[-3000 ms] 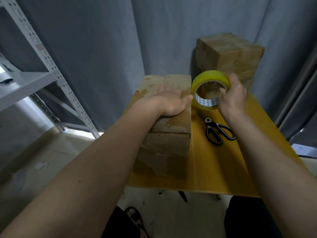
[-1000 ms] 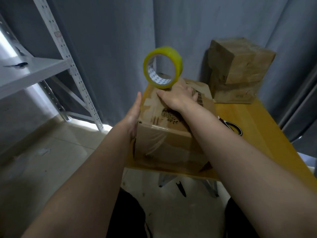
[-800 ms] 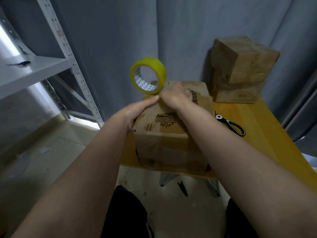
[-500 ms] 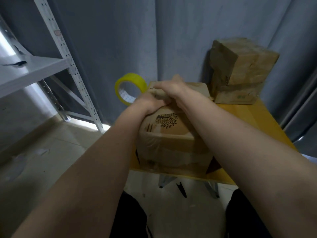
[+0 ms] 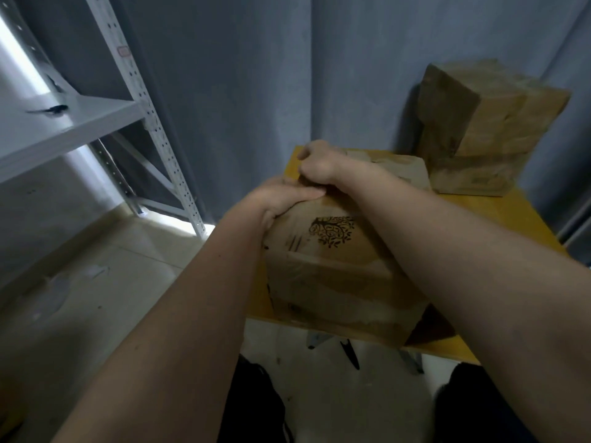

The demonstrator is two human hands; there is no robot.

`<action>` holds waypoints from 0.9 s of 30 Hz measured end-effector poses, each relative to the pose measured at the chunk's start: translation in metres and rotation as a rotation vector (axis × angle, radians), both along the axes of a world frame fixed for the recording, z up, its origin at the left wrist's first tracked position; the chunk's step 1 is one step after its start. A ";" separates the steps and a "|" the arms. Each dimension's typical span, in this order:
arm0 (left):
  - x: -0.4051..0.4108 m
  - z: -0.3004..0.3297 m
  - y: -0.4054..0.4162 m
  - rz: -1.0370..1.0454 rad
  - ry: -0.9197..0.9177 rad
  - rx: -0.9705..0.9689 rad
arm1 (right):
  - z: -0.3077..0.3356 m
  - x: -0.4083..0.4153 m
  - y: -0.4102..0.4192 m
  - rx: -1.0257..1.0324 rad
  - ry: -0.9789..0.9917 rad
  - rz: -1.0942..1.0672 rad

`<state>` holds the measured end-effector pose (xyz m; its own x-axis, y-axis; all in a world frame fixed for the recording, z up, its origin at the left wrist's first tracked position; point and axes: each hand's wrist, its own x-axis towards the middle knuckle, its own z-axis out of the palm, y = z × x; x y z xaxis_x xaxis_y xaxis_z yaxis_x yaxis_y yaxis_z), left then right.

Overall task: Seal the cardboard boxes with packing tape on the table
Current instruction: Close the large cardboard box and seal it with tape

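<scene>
Near cardboard box (image 5: 339,276) sat at yellow table (image 5: 524,215) front-left edge: worn brown, glossy tape bands, black tree print on top. Left hand (image 5: 284,196) pressed flat on its top. Right hand (image 5: 316,167) clenched beyond; contents hidden. Stacked boxes (image 5: 479,129) behind, far right.

Right hand (image 5: 316,167) hides whatever its fingers grip.

two bare forearms with no sleeves, left hand (image 5: 281,196), right hand (image 5: 316,164), dark trousers at the legs
</scene>
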<state>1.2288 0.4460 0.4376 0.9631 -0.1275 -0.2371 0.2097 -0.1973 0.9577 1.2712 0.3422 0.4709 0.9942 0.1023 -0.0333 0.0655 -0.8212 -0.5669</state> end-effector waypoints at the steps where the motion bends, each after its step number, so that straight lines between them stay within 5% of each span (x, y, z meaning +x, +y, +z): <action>1: -0.003 0.000 0.004 0.005 0.080 -0.106 | -0.001 0.002 -0.003 0.055 -0.006 -0.012; 4: -0.009 -0.010 0.008 0.036 0.174 -0.310 | -0.004 0.009 -0.015 0.101 -0.124 -0.054; 10: -0.013 -0.015 0.006 0.077 0.215 -0.556 | -0.009 0.004 -0.034 0.038 -0.093 0.215; 18: -0.019 -0.019 0.000 0.287 -0.040 -0.479 | -0.015 -0.007 -0.040 -0.246 -0.342 0.277; 27: -0.021 -0.016 -0.002 0.270 -0.077 -0.544 | 0.005 0.006 -0.008 -0.148 -0.298 0.186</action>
<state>1.2081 0.4441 0.4216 0.9900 0.0400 -0.1353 0.1106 0.3752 0.9203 1.2768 0.3339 0.4760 0.9274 0.2975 0.2268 0.3652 -0.8512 -0.3769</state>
